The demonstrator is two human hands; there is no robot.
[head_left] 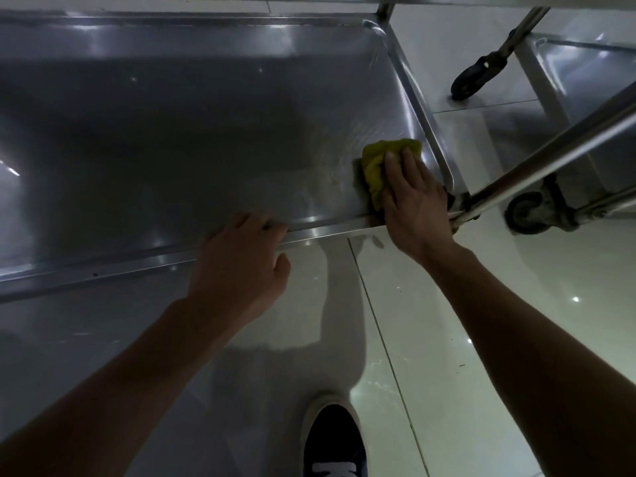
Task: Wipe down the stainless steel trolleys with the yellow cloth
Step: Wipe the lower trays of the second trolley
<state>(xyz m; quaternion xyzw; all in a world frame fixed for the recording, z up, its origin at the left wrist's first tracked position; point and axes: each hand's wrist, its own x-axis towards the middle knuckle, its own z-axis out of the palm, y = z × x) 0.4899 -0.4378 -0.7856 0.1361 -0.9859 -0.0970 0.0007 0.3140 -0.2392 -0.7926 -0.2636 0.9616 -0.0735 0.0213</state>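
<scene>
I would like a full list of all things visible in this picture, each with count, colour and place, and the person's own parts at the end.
trolley shelf: one, grey steel, filling the upper left, raised rim all round.
yellow cloth: one, yellow-green, bunched in the shelf's near right corner.
second trolley: one, grey steel, upper right, partly cut off by the frame.
steel tube: one, silver, slanting across the right side.
caster wheels: two, dark, one at the upper right, one at the right.
floor tiles: several, pale and glossy, lower half.
shoe: one, dark with white sole, bottom centre.
left hand: one, grips the shelf's near rim.
right hand: one, presses flat on the cloth.
</scene>
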